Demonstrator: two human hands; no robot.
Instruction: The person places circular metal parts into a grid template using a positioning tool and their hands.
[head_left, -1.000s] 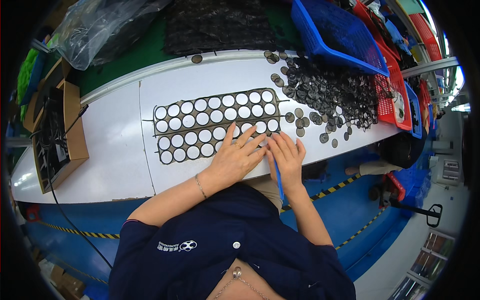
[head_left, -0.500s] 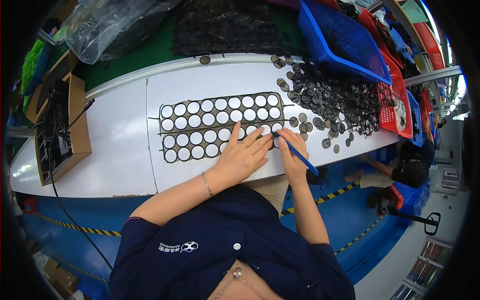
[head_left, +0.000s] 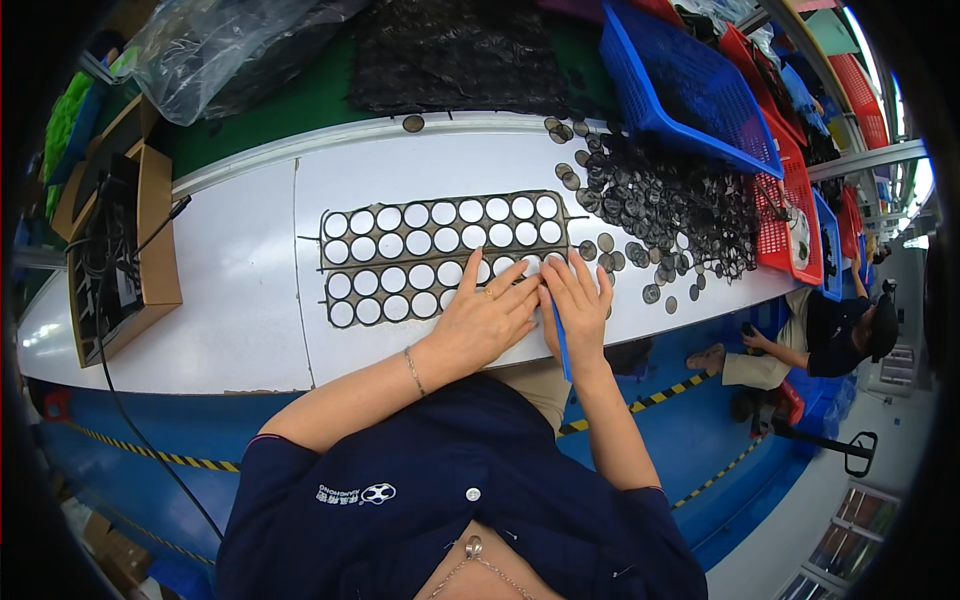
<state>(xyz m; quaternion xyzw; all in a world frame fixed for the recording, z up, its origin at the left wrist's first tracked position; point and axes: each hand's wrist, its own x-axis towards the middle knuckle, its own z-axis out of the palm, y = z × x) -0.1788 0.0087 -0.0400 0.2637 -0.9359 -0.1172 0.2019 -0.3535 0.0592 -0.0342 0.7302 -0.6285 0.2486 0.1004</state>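
A flat black sheet lies on the white table, pierced by rows of round holes through which white shows. My left hand rests on its lower right part, palm down with the fingers spread. Beside it, at the sheet's right end, my right hand grips a slim blue stick-like tool. The tool slants down from between the thumb and fingers, and its upper tip is hidden by the hand. Both sets of fingertips lie close together on the sheet, covering some of the holes.
Many dark round discs are heaped on the table at the right. Behind them stand a blue basket and a red basket. An open cardboard box holding cables is at left. A person is farther right.
My right hand has turned, and the blue tool's lower end has swung left to point nearly straight down. My left hand stays in place. The person at right has straightened up.
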